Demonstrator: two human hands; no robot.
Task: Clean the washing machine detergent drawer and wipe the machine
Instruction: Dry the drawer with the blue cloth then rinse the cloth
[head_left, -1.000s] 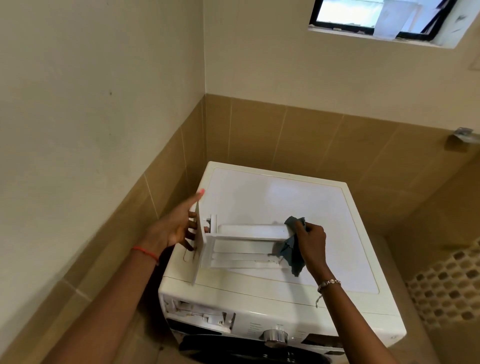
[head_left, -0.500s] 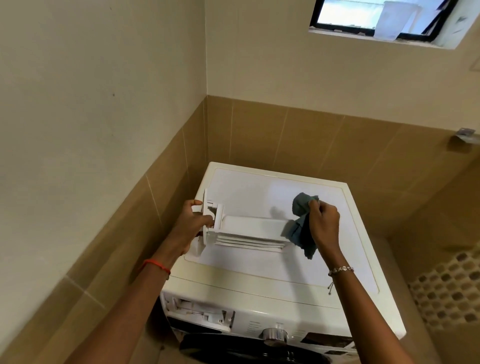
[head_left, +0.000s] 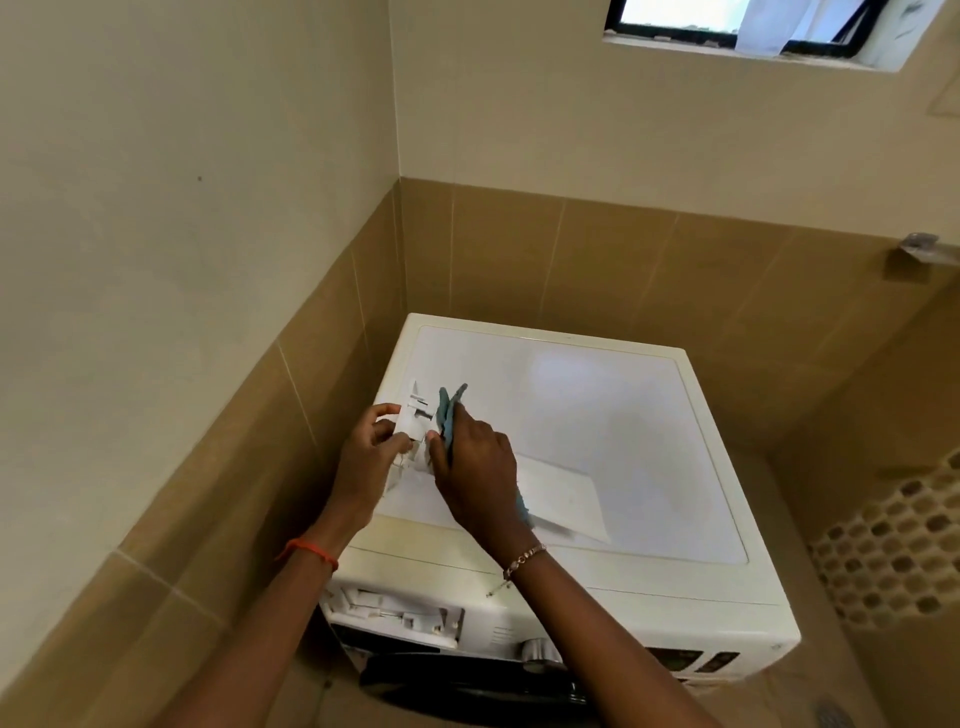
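Observation:
The white detergent drawer (head_left: 563, 496) lies on its side on top of the white washing machine (head_left: 597, 395). My left hand (head_left: 376, 452) grips the drawer's front panel end. My right hand (head_left: 470, 460) holds a blue cloth (head_left: 448, 410) and presses it against that same front end, right beside the left hand. A corner of the cloth also shows below my right wrist. The part of the drawer under my right hand is hidden. The empty drawer slot (head_left: 397, 613) gapes at the machine's upper left front.
The machine stands in a corner, with a tiled wall close on its left and behind it. A control dial (head_left: 535, 652) and the dark door (head_left: 467, 686) are on the front. A metal fitting (head_left: 919, 249) sticks out of the right wall.
My right hand has slid the cloth leftward from the drawer's far end to its front end. The drawer has swung so that its body points toward the front right.

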